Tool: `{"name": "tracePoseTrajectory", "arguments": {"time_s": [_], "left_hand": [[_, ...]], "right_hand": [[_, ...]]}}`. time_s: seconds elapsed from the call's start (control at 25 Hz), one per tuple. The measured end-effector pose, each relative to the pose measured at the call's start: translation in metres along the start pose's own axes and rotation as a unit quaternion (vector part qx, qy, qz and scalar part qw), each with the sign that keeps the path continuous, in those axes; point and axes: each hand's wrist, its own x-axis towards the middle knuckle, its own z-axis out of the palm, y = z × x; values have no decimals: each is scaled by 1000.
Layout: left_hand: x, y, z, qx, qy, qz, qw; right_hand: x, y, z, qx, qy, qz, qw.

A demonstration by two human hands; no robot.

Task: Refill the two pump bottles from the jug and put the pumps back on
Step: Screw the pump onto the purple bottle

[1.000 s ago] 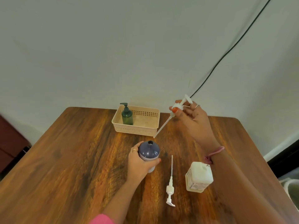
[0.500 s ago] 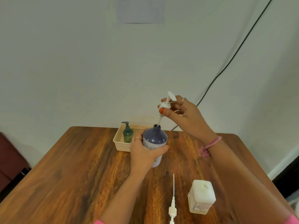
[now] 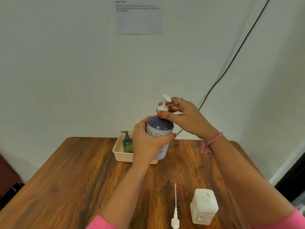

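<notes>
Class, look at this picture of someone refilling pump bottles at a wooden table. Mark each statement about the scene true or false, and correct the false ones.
1. The left hand grips the purple-topped round bottle. True.
2. The right hand holds the white pump head at that bottle's neck. True.
3. The small dark green pump bottle lies on the wooden table. False: it stands upright in the cream perforated plastic basket.
4. A second white pump with its long tube lies loose on the table. True.
5. The square translucent white jug is being tipped to pour. False: it stands on the table, touched by neither hand.
</notes>
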Motion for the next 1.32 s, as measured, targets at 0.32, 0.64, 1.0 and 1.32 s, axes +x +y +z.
{"name": "tracePoseTrajectory", "arguments": {"time_s": [0.32, 0.64, 1.0, 1.32], "left_hand": [[2, 4, 0, 9, -3, -4, 1000], [1, 2, 0, 8, 9, -10, 1000], [1, 3, 3, -20, 20, -12, 1000], [-6, 8, 6, -42, 10, -13, 999]], "right_hand": [[1, 5, -11, 141, -114, 79, 980], [-1, 8, 14, 126, -16, 122, 984], [-6, 8, 24, 213, -2, 136, 968], [-9, 13, 26, 289, 40, 135, 947]]}}
